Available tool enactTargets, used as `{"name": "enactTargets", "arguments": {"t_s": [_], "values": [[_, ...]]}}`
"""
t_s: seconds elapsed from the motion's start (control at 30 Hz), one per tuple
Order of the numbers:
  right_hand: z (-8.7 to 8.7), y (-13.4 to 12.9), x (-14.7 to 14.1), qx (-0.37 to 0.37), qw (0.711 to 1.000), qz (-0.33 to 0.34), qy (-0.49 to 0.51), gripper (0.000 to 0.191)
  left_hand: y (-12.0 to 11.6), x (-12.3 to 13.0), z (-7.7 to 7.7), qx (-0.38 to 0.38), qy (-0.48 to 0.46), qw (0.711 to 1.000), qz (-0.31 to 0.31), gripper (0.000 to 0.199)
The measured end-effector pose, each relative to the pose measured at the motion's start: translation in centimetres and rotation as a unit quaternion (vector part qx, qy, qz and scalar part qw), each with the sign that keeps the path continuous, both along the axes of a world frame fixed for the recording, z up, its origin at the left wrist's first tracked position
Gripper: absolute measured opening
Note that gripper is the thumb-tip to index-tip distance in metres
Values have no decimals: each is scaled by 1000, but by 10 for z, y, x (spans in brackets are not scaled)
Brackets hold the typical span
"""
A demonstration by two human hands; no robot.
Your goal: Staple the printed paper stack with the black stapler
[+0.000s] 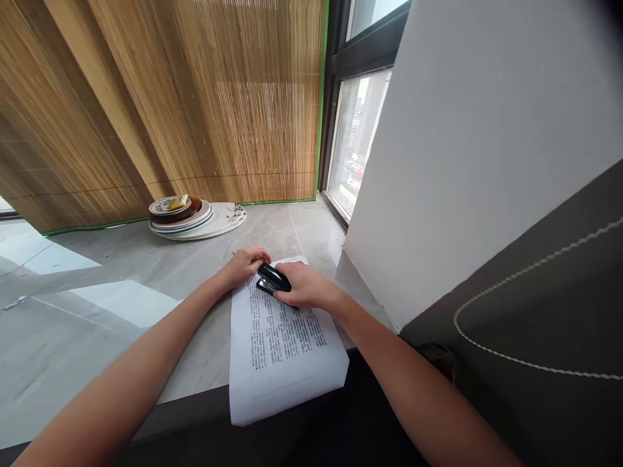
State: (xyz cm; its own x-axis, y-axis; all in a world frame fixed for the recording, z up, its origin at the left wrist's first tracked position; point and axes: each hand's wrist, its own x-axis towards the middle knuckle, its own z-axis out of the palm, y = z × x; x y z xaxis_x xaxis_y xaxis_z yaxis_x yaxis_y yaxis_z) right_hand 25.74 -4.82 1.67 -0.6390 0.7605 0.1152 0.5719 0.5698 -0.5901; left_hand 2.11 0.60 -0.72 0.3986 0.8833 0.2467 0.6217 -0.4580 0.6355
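Note:
My right hand (305,284) is wrapped round a black stapler (274,277), whose jaws stand apart at the front, pointing left over the upper part of the printed paper (287,363). At the paper's far left corner, my left hand (247,264) is closed with its fingers curled, gripping the edge close to the stapler's nose. The fingertips there are partly hidden. Lines of dark text cover the paper, and its near end hangs past the ledge's front edge. Whether it is one sheet or several I cannot tell.
Stacked plates (182,217) stand on the grey tiled ledge (204,353) at the back left, before a bamboo blind (195,104). A window (360,130) and a white wall (467,143) bound the right side. A beaded cord (511,282) hangs at the far right.

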Motion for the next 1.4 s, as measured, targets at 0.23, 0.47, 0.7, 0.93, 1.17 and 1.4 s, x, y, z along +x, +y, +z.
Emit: {"name": "enactTargets", "arguments": {"t_s": [0.23,0.47,0.7,0.93,1.17,1.4], "values": [[6,3,1,9,996,75,42,14,7,1,-9,42,75,996,-18,21],[5,4,1,-5,996,83,32,17,13,1,-12,52,98,994,3,20],[1,37,42,-224,945,209,118,42,12,-2,-11,23,81,996,12,23],[-12,48,48,-356,894,222,160,49,14,-7,-8,-12,39,998,50,28],[-8,48,48,-398,884,185,159,51,14,-7,-8,-10,34,997,61,25],[-1,33,36,-170,959,145,177,53,16,-10,-11,-9,31,998,60,23]]}}
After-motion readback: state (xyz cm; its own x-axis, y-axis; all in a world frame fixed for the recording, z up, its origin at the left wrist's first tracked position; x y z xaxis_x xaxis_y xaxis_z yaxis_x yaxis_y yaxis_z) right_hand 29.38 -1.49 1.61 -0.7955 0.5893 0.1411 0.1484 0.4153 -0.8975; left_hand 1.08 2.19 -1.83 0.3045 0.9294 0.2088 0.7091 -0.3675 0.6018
